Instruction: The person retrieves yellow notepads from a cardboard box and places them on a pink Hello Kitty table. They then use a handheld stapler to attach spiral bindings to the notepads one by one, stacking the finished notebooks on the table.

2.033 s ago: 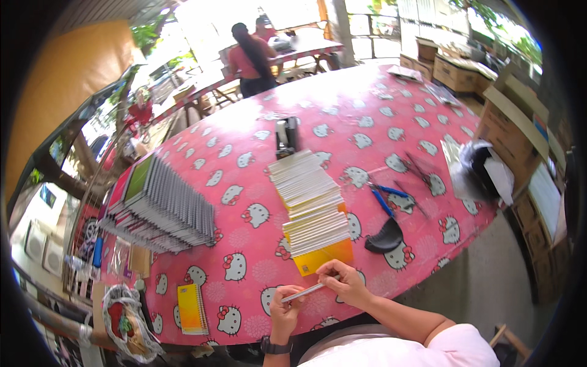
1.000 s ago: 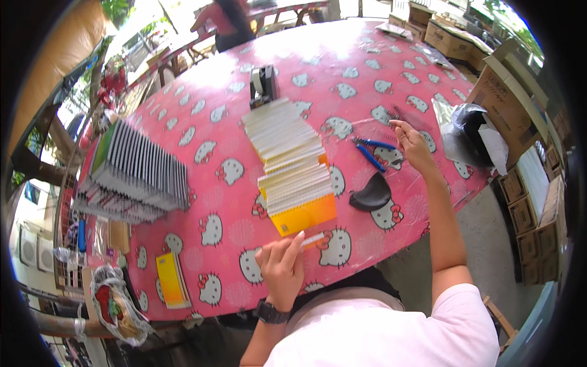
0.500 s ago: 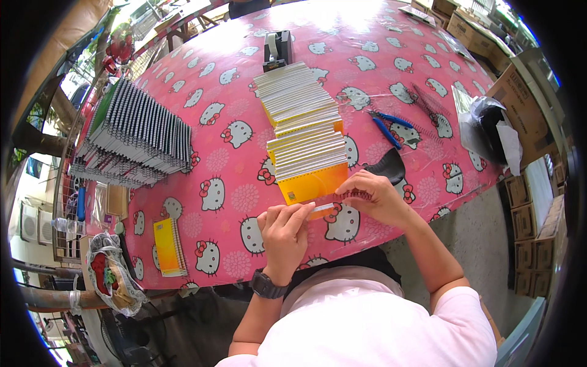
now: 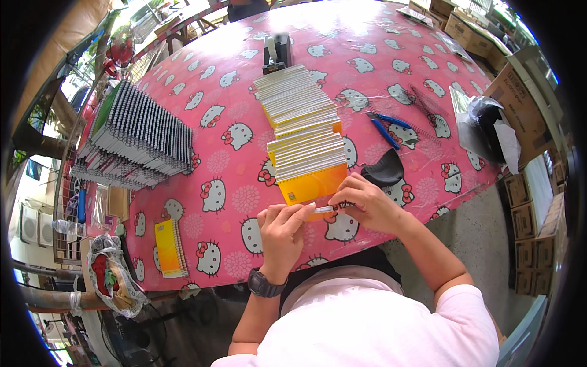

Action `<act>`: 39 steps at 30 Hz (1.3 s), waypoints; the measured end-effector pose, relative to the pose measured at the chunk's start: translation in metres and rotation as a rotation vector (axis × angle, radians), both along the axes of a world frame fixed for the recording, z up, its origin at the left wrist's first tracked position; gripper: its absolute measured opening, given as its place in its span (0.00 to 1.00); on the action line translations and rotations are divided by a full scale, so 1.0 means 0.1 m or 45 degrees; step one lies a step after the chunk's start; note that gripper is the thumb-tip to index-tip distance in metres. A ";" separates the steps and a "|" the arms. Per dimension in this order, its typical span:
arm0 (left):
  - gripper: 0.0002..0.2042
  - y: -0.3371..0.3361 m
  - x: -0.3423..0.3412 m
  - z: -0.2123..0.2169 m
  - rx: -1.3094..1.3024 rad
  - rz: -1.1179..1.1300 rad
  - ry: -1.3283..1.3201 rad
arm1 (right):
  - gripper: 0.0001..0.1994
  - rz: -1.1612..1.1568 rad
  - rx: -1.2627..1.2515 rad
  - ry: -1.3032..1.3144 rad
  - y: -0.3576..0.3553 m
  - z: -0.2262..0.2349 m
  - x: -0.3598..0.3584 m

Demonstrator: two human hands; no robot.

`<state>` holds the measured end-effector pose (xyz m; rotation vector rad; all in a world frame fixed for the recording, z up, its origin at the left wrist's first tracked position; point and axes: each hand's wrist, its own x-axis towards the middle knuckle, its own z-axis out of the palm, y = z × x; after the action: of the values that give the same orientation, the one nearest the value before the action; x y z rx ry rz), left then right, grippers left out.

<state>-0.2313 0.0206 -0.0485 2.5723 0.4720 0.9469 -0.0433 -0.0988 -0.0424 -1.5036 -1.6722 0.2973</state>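
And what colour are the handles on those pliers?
Blue handles, seen best in the head view.

The left hand is hiding much of a thin booklet, the right hand part of a dark coil; whether they are touching is too small to tell. Beyond both hands, the upper edge is cutting off a person.

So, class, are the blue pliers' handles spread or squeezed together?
Spread: the blue handles of the pliers angle apart in a V, with tablecloth showing between them.
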 end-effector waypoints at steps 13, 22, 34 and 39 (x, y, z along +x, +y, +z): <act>0.13 -0.28 0.09 0.01 -0.067 -0.023 0.072 | 0.21 0.068 -0.376 0.209 -0.10 0.16 -0.10; 0.08 -0.27 0.10 0.11 -0.091 -0.093 0.112 | 0.23 -0.587 -0.230 0.153 -0.19 0.02 0.25; 0.10 -0.21 0.07 -0.02 -0.066 -0.150 0.156 | 0.38 -0.963 -0.471 -0.503 -0.35 -0.30 0.47; 0.12 -0.12 -0.03 0.08 0.014 -0.093 0.122 | 0.30 -0.666 -0.333 0.129 -0.44 -0.15 0.54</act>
<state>-0.2343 0.0083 -0.0404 2.6347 0.3968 0.8065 0.0108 -0.1427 -0.0569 -2.0204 -1.1373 0.3063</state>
